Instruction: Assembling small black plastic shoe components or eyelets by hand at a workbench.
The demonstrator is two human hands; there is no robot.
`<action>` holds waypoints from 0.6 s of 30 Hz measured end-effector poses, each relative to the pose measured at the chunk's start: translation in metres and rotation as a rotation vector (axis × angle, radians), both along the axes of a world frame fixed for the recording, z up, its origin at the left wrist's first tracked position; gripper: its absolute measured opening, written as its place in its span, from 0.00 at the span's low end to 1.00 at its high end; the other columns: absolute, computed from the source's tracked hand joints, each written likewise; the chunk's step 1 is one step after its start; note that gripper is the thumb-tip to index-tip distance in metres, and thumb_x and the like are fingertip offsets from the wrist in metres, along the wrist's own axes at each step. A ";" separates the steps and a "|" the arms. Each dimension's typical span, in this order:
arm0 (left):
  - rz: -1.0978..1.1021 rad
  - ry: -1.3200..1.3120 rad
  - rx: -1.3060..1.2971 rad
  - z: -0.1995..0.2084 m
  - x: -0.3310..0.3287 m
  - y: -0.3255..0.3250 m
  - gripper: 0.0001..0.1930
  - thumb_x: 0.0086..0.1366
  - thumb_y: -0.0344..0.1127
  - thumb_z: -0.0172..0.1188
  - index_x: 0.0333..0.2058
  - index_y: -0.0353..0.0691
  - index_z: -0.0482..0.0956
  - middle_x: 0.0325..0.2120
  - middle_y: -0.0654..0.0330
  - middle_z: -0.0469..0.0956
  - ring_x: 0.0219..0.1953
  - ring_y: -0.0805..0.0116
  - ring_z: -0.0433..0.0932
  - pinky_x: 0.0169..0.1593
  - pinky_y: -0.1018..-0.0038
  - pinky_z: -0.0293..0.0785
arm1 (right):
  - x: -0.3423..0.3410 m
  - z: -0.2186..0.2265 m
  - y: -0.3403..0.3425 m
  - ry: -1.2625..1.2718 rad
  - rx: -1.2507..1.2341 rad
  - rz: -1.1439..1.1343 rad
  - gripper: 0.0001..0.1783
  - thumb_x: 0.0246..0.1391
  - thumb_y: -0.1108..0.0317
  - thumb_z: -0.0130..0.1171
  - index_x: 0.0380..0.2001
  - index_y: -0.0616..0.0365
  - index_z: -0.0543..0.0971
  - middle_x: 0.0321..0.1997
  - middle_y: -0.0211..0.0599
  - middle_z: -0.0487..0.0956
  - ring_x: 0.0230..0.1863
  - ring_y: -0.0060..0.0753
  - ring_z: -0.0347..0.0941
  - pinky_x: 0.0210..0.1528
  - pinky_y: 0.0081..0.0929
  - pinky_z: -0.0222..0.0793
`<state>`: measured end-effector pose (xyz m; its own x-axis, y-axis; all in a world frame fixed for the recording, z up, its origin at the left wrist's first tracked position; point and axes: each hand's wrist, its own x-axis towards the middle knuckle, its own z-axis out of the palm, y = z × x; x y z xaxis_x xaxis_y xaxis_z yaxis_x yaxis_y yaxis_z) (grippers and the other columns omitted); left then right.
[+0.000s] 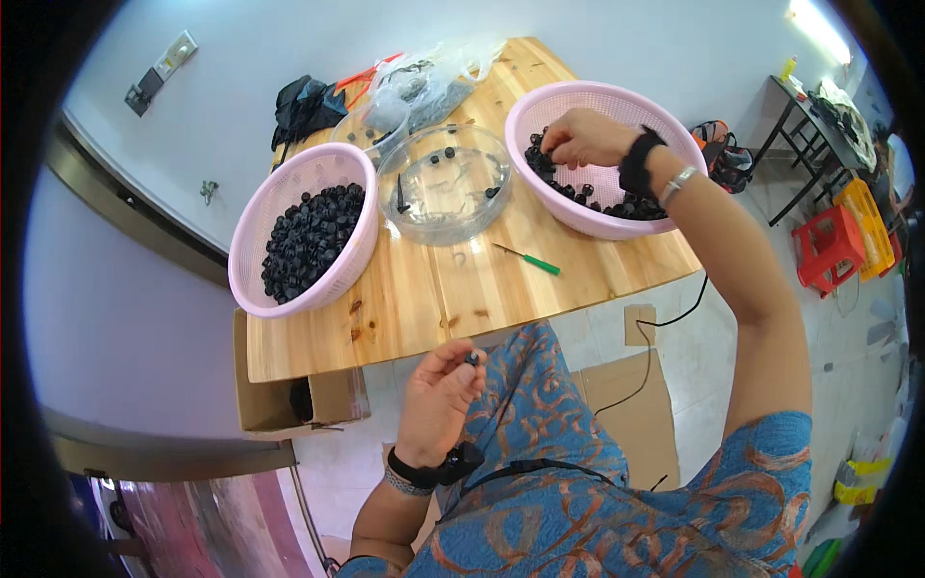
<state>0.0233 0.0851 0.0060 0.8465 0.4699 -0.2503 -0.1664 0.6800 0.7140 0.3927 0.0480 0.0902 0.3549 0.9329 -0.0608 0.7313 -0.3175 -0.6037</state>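
Note:
My left hand (pixel 438 400) is closed in a pinch above my lap, just off the table's front edge. Between its thumb and fingers sits a small black plastic part (pixel 472 358). Over the right pink basket (pixel 605 226) my right hand (pixel 590 140) reaches down with its fingertips drawn together among black parts (pixel 578 196); whatever they grip is hidden. The left pink basket (pixel 249 226) holds a large heap of similar black parts (pixel 313 241). Between the baskets stands a round clear plastic tray (pixel 438 226) with a few black pieces in it.
A green-handled screwdriver (pixel 541 264) lies on the wooden table (pixel 424 323) in front of the tray. Clear plastic bags (pixel 424 91) and a black bundle (pixel 306 111) occupy the back. Below the table are a cardboard box (pixel 265 395) and a black cable (pixel 644 371).

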 end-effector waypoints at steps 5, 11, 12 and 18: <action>0.151 -0.152 -0.037 0.012 0.011 0.009 0.12 0.62 0.26 0.49 0.46 0.35 0.68 0.41 0.55 0.72 0.41 0.69 0.73 0.43 0.80 0.72 | -0.105 0.041 -0.039 0.210 0.294 0.101 0.11 0.49 0.71 0.55 0.38 0.61 0.78 0.26 0.33 0.75 0.27 0.20 0.69 0.29 0.18 0.65; 0.210 -0.290 -0.009 0.020 0.031 -0.001 0.12 0.63 0.27 0.49 0.46 0.35 0.69 0.41 0.58 0.73 0.43 0.71 0.73 0.47 0.75 0.71 | -0.194 -0.017 -0.050 0.085 0.603 0.174 0.10 0.48 0.74 0.55 0.36 0.60 0.77 0.35 0.38 0.71 0.32 0.36 0.70 0.35 0.26 0.66; 0.147 -0.356 0.012 0.017 0.032 -0.002 0.12 0.63 0.28 0.49 0.46 0.35 0.69 0.42 0.59 0.73 0.44 0.71 0.72 0.48 0.75 0.70 | -0.201 -0.030 -0.049 0.145 0.627 0.139 0.10 0.47 0.75 0.55 0.36 0.60 0.77 0.37 0.39 0.71 0.34 0.37 0.69 0.36 0.27 0.66; 0.177 -0.361 0.009 -0.005 0.021 -0.007 0.13 0.64 0.29 0.48 0.47 0.36 0.69 0.43 0.59 0.73 0.45 0.70 0.72 0.51 0.72 0.70 | -0.223 -0.060 -0.041 -0.150 0.745 0.140 0.12 0.47 0.77 0.54 0.38 0.60 0.76 0.43 0.42 0.69 0.41 0.39 0.68 0.41 0.26 0.66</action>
